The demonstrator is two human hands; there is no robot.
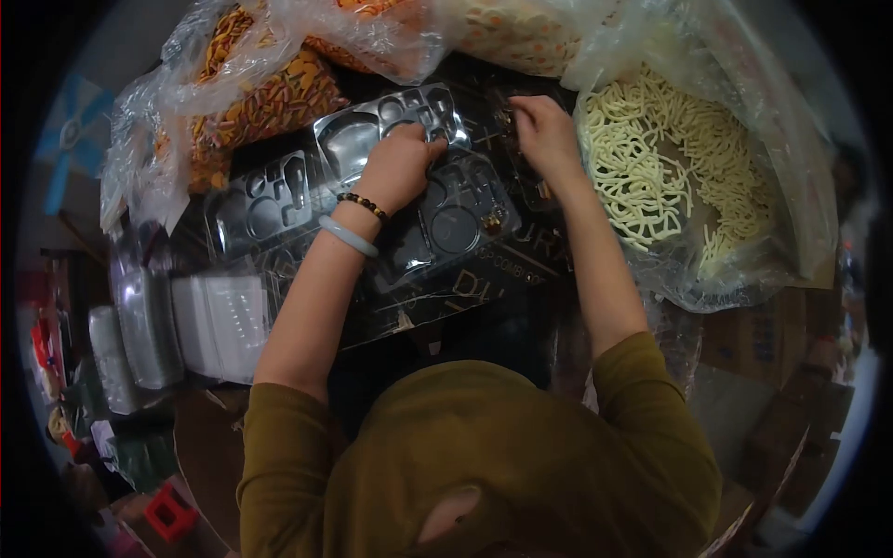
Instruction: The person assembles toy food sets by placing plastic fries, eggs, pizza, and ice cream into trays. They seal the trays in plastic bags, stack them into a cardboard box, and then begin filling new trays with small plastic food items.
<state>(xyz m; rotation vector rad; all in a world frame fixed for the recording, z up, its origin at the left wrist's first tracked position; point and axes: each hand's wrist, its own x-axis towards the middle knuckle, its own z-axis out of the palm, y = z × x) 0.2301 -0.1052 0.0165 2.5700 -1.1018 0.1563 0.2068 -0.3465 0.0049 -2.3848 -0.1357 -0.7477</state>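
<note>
Black printed cardboard (512,267) forms the work surface. Towards its far edge, a moulded tray (344,147) lies beneath the left hand (402,160), fingers curled over its small cups; grip cannot be determined. Right hand (547,139), fingers narrow, is near the far right corner, beside pale strands (730,153); hold unconfirmed.

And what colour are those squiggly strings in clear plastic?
Pale yellow squiggly strings, best in head view.

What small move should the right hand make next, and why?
Probably pinch one of the small golden pieces with the right hand: they lie close beside it, while the left hand is over a moulded tray whose large compartment looks bare. Whether it holds one already is unclear.
</note>
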